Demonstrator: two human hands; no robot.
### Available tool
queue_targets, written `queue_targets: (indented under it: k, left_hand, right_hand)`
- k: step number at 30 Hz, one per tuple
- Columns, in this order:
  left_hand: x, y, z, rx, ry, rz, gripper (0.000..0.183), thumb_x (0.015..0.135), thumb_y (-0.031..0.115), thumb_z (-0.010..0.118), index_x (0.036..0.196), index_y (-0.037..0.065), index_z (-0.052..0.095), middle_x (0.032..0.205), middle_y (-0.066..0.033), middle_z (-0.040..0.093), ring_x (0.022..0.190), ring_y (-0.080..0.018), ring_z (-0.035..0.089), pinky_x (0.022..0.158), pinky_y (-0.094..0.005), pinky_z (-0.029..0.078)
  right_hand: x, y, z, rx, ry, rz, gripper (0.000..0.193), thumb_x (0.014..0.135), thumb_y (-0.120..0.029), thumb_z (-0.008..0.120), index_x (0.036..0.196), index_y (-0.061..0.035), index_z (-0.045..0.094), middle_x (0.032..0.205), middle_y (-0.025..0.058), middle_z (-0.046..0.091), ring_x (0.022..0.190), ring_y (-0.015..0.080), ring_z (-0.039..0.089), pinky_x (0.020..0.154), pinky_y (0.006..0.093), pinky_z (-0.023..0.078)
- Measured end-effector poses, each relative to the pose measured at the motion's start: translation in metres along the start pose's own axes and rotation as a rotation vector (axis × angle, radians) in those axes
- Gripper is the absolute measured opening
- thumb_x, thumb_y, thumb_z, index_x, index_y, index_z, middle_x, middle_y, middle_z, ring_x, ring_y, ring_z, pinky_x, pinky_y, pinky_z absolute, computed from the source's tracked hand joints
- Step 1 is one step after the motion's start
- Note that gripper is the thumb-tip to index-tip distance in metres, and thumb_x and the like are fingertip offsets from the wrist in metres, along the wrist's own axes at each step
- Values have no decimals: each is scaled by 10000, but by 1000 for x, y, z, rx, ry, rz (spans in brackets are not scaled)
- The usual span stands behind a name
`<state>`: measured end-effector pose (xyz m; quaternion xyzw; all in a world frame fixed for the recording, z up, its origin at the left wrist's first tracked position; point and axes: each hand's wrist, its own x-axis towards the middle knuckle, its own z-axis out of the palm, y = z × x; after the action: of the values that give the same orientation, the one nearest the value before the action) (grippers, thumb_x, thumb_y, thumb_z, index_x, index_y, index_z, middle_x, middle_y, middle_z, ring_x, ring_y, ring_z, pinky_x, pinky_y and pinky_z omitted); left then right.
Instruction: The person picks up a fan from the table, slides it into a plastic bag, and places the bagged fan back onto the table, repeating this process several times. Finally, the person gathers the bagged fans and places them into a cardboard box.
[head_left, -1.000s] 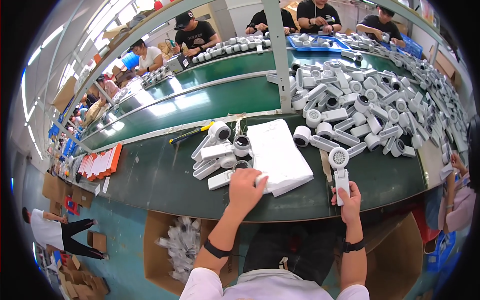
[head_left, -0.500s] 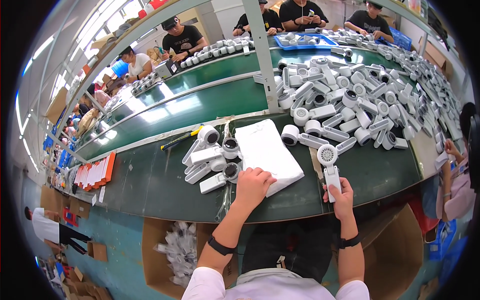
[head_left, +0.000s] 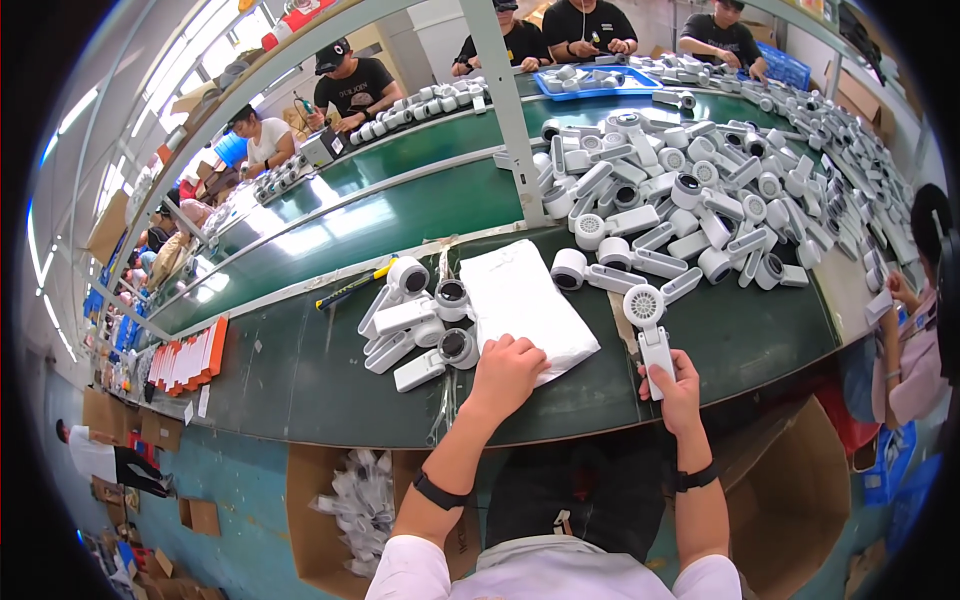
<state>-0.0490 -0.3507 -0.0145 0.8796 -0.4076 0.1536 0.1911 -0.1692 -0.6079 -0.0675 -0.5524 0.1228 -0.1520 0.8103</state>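
In my right hand (head_left: 673, 388) is a small white handheld fan (head_left: 655, 345), gripped by its handle. Its round grille head points up, away from me. My left hand (head_left: 508, 375) rests on the near left edge of a white stack of thin, plastic-looking sheets or bags (head_left: 530, 305). The fingers of that hand are bent and held together on the stack; the thumb is hidden. Left of the stack lies a small group of white fans (head_left: 405, 320), some with dark round faces upward. A yellow and black pen-like tool (head_left: 355, 283) sits just behind them.
A large heap of white fans (head_left: 690, 200) covers the bench (head_left: 290, 385) at the right. Beyond a metal post (head_left: 512, 120) runs a green conveyor (head_left: 400, 215) with co-workers behind it. Orange-edged papers (head_left: 190, 358) lie far left. Cardboard boxes (head_left: 310, 500) stand below the bench edge.
The whole view has shifted slightly, so the bench and heap sit a little further left. Both hands keep nearly the same pose, the fan still in the right one.
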Motion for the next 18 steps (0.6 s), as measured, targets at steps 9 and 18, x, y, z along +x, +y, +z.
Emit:
queue_targets:
  k: [9,18]
  left_hand:
    - [6,2,-12,-565,150,-364,117,863,102,659,926,8,685,777,-105,639,668,-167,590,576,-280,449]
    - [11,11,-22,-582,87,-335,121,858,75,660,955,10,693,840,-84,644,653,-134,566,558,-256,428]
  right_hand:
    - [-24,-23,22,54,-114,1,355,847,-19,621,1152,-48,441,989,149,639,718,187,634,622,314,543]
    - [-46,-37,40,-248,-419,330,421,848,-101,651,1217,-41,457,815,82,643,582,121,568,539,269,465]
